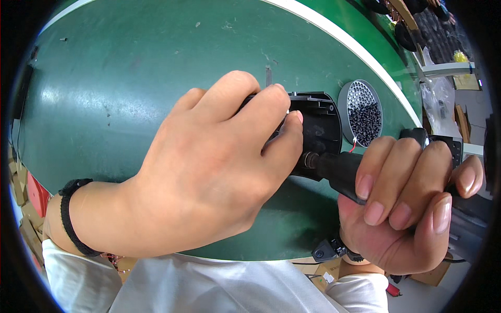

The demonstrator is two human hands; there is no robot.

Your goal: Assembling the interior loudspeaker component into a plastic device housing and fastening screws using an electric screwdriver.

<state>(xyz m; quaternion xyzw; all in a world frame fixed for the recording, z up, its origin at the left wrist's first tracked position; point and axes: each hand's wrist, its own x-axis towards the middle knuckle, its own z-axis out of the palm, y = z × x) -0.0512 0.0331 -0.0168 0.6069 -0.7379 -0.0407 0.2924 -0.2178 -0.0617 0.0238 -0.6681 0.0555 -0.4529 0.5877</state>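
Observation:
My left hand (214,151) lies over a black plastic housing (322,128), its fingers curled and pressed together on the part's left side. What the fingertips pinch there is hidden behind the hand. My right hand (404,208) is wrapped round a black electric screwdriver (339,171), held sideways. The metal collar at its nose (311,160) points left into the housing, close to my left fingers. The bit's tip is out of sight behind those fingers.
Beside the housing, a round grey dish (343,107) holds many small black screws (365,122). A red wire with a white connector (355,141) is next to it. A thin metal strip (269,75) lies on the green table (130,78). Clear plastic bags (439,104) hang beyond the white table edge.

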